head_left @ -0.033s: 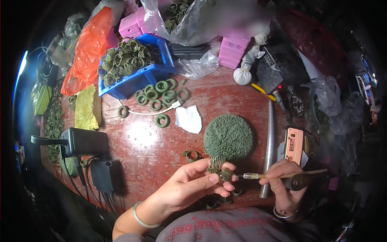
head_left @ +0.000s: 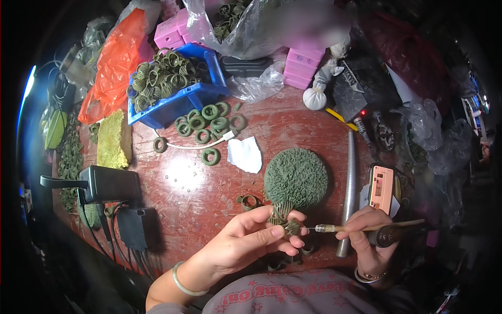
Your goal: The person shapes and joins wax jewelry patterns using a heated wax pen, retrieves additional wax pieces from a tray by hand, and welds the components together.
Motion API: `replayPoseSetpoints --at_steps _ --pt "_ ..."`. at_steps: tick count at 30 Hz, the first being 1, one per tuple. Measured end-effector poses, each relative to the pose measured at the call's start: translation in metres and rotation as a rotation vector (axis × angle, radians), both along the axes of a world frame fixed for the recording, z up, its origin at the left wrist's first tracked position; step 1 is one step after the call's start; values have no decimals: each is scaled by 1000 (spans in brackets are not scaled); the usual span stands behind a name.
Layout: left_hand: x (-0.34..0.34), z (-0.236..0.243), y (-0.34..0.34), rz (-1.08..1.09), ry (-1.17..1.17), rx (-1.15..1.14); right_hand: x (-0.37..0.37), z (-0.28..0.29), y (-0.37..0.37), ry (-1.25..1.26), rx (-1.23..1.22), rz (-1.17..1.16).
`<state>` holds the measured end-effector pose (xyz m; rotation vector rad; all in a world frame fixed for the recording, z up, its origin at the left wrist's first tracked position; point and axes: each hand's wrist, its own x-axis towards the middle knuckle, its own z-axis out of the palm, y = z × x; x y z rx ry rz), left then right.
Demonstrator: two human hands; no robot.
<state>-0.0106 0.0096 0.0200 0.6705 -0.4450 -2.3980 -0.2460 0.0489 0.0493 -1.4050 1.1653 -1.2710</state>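
Left hand (head_left: 246, 242) has some ridged green rings (head_left: 284, 210) pinched between thumb and fingers, right by the near edge of the round green pad (head_left: 296, 178) on the desk (head_left: 183, 222). Right hand (head_left: 366, 235) is pinching a thin-tipped wooden-handled tool (head_left: 339, 228) like a pen, tip right up at them, can't tell if it's touching. Looks like fine tip work, so I'd guess the next move calls for a steady left pinch and light pressure.
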Motion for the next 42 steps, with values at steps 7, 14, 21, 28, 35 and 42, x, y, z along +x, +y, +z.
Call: replayPoseSetpoints --at_steps 7,14,21,28,35,42 --pt "0 -1 0 -11 -23 4 2 2 1 71 -11 -26" --pt "-1 0 0 -28 -27 0 3 1 -1 76 -26 -20" --pt "-2 2 0 -129 -179 -87 6 0 1 1 -87 34" --pt "1 -2 -2 7 15 -1 -1 1 -2 68 -36 23" --pt "0 -1 0 -15 14 19 2 2 -2 104 -30 31" --pt "-4 4 0 -86 -126 -5 0 0 1 -20 -53 89"
